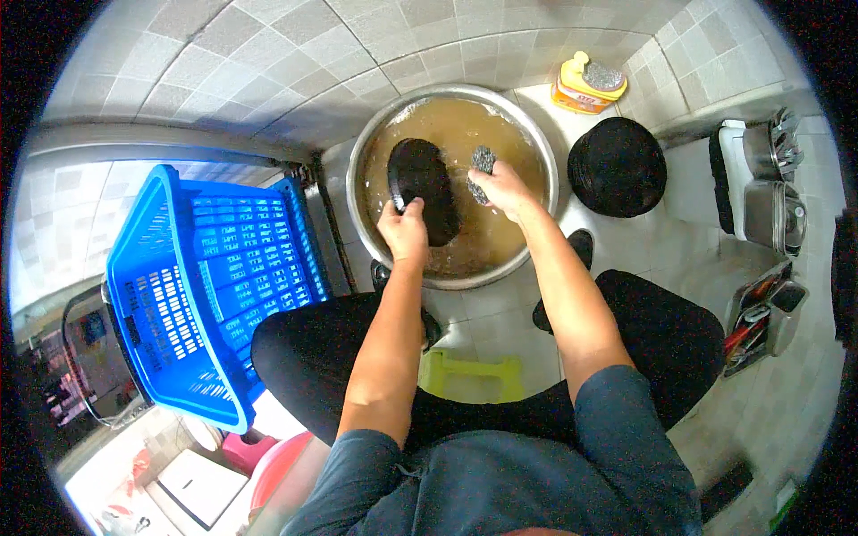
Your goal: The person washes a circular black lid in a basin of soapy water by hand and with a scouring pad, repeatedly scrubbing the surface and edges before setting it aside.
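A black oval plate [429, 192] tilts over the brownish water inside a large round metal basin [354, 179]. My left hand [404, 232] grips the plate's near-left edge, thumb on its upper face. To the right of the plate, apart from it, my right hand [505, 189] holds a grey steel wool scrubber [483, 168] over the water. I cannot tell how much of the plate's far side touches the water.
Beyond the basin stands a yellow jug [581, 87] with another scrubber on it. A black round stack [617, 167] sits to the right. Blue crates [161, 304] are at left, a green stool [474, 375] below me, and metal utensil containers [770, 214] at far right.
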### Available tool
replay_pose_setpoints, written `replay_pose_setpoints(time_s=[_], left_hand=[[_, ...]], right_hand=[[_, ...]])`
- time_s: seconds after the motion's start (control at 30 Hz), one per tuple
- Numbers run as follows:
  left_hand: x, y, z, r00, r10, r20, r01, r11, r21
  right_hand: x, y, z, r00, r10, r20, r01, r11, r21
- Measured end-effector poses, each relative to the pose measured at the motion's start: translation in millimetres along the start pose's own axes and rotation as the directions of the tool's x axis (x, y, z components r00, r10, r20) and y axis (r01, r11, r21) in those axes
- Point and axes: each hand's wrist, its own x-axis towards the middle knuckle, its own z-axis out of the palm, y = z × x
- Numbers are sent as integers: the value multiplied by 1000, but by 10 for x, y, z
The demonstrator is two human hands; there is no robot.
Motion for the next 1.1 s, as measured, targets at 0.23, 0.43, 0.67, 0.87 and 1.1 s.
replay_pose_setpoints(time_s=[0.23,0.43,0.67,0.87,1.1], left_hand=[[165,-351,-281,954,-297,-46,271,917,-294],[266,-662,-384,982,-124,-141,150,970,193],[244,-904,-552,996,-85,40,74,973,220],[238,-878,-189,993,-94,78,77,979,190],[192,-592,-467,994,-109,-13,105,907,409]], right_hand=[[-209,237,603,971,-221,-88,160,879,-450],[-366,318,1034,920,-389,51,352,763,-543],[388,381,1092,779,-623,-74,415,600,-684],[806,530,711,913,-324,-247,123,797,-591],[5,234,1214,699,-695,169,693,600,-399]])
